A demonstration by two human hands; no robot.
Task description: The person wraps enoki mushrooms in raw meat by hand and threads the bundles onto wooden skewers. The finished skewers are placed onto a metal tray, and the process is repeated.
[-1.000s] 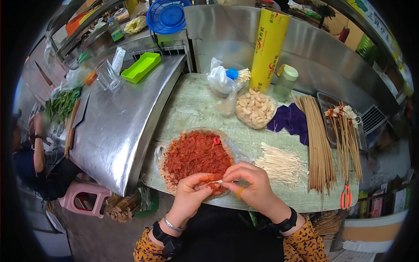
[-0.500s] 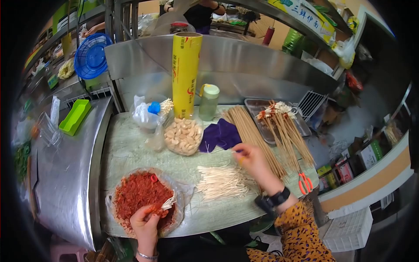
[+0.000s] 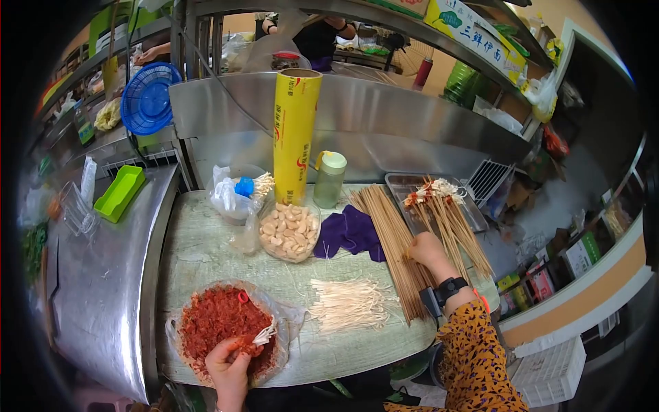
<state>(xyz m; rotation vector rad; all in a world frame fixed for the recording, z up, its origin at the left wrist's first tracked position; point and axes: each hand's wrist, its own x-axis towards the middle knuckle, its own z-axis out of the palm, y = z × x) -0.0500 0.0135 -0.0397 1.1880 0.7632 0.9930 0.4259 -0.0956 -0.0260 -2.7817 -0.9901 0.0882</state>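
Tabletop: two hands, left holding one mushroom bundle.

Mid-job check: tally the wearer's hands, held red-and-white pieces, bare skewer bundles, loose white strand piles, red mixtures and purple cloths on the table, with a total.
Hands, left hand and right hand: 2
Held red-and-white piece: 1
Bare skewer bundle: 1
Loose white strand pile: 1
Red mixture: 1
Purple cloth: 1
Total: 7

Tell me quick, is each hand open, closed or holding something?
Left hand: closed, pinching a partly red-coated enoki bundle.
Right hand: curled over the bamboo skewers; whether it grips any cannot be told.
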